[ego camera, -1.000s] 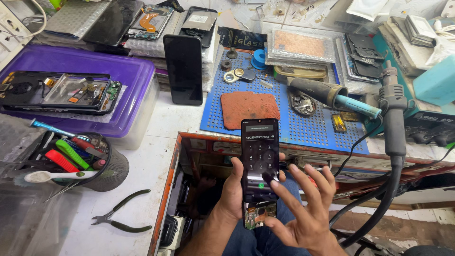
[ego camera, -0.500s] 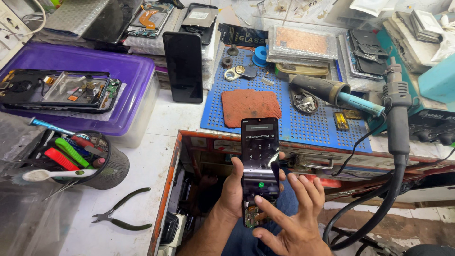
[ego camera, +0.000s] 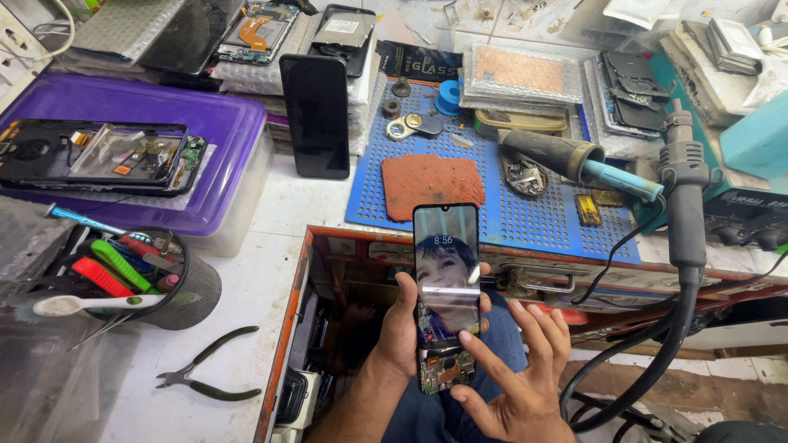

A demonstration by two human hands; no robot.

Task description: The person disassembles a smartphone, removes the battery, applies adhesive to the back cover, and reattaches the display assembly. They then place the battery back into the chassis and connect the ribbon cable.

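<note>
Above the open workbench drawer, the left hand is clasping an opened smartphone upright, its screen lit. The right hand, fingers spread, is touching the lower display; light, steady pressure seems advisable.

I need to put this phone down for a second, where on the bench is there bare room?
The white benchtop is bare between the pliers, the purple bin and the blue mat. A smaller bare strip lies below the dark phone. The blue mat's right half and the bench's back edge are crowded.
</note>
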